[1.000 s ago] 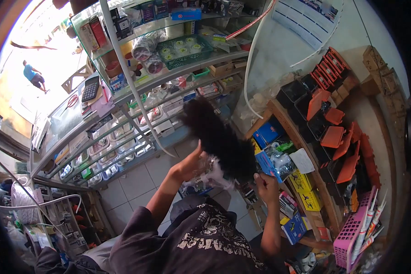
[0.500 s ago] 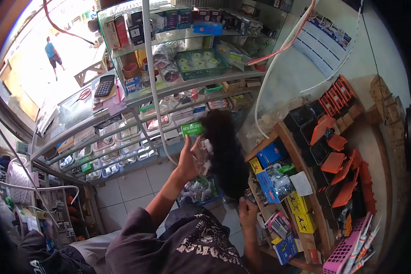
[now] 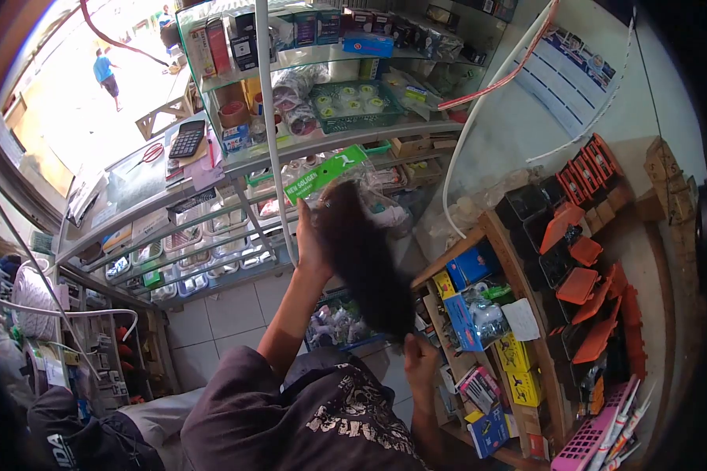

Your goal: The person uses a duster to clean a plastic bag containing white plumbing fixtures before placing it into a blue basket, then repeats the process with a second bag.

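Right hand (image 3: 421, 359) clamped on the lower end of the black duster (image 3: 369, 275); left hand (image 3: 313, 245) closed on a clear packet (image 3: 391, 213) with a green card (image 3: 326, 174), its fingers mostly hidden. Duster slants up-left between the hands, in front of the packet. Open room: tile floor (image 3: 232, 314) left of the left forearm, up to the glass case (image 3: 416, 135). Tight on the right: right hand is near the wooden rack (image 3: 516, 273). White cable (image 3: 270, 125) hangs just left of the left hand. Containers: green basket (image 3: 361, 122) in the case, round pieces with yellow-green labels; blue-edged tray (image 3: 363, 344) low behind the duster's lower end, small bagged goods; pink basket (image 3: 585, 439) at lower right, white tubes. Black bins (image 3: 522, 208) on the rack, contents mostly unreadable. Blue boxes (image 3: 471, 265) and yellow boxes (image 3: 524, 386) on its shelves.
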Motion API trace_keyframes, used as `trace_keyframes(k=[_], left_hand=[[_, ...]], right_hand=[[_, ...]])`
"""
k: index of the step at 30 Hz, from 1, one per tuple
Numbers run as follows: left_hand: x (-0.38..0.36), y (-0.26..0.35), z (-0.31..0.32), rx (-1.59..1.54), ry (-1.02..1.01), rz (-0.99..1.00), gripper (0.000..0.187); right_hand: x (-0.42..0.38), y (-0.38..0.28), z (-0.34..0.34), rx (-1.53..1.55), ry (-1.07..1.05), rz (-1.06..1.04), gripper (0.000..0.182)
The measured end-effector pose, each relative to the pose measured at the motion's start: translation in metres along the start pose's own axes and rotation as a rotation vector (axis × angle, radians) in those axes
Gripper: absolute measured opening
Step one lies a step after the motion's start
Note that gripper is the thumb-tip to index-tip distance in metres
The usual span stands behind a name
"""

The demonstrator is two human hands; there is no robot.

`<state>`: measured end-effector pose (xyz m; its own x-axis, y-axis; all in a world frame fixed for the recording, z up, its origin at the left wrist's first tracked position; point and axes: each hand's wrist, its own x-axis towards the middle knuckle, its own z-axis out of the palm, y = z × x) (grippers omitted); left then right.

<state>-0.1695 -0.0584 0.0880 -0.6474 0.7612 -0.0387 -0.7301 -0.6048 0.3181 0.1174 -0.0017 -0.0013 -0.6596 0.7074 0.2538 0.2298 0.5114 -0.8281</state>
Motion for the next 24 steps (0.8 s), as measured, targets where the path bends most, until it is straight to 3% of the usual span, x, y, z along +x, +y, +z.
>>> trace_keyframes(k=[2, 3, 5, 8, 10, 11, 12, 14, 18, 21, 24], left_hand=[[-0.004, 0.003, 0.007, 0.030, 0.059, 0.010, 0.067], [-0.008, 0.002, 0.013, 0.016, -0.013, 0.010, 0.066], [0.000, -0.001, 0.004, -0.028, -0.059, 0.017, 0.065], [0.016, -0.003, -0.020, -0.150, -0.146, 0.020, 0.066], [0.035, -0.002, -0.063, -0.423, -0.829, -0.211, 0.073], [0.025, 0.001, -0.055, -0.130, -0.599, -0.078, 0.072], [0.018, -0.004, -0.043, -0.130, -0.600, -0.079, 0.072], [-0.004, -0.010, 0.010, 0.187, -0.044, 0.077, 0.072], [0.000, -0.014, -0.018, 0.231, -0.012, -0.037, 0.067], [-0.002, -0.021, -0.023, 0.303, -0.026, 0.000, 0.068], [-0.005, -0.022, -0.021, 0.386, 0.047, -0.035, 0.069]], right_hand=[[-0.003, 0.015, 0.003, 0.299, -0.007, 0.271, 0.045], [-0.005, 0.020, 0.003, 0.300, -0.011, 0.269, 0.045], [-0.003, -0.001, -0.001, 0.068, -0.027, 0.058, 0.045], [0.001, -0.020, -0.004, 0.172, 0.030, 0.098, 0.045], [-0.006, 0.019, 0.001, 0.248, 0.011, 0.185, 0.046], [-0.004, 0.022, 0.002, 0.324, -0.004, 0.271, 0.047], [-0.006, 0.021, 0.000, 0.324, -0.003, 0.271, 0.047], [0.001, -0.013, -0.007, 0.137, -0.084, 0.091, 0.047], [0.006, -0.007, -0.002, 0.217, -0.064, 0.151, 0.048], [0.011, -0.016, 0.001, 0.202, -0.034, 0.161, 0.048], [0.012, -0.002, 0.003, 0.092, -0.152, 0.096, 0.041]])
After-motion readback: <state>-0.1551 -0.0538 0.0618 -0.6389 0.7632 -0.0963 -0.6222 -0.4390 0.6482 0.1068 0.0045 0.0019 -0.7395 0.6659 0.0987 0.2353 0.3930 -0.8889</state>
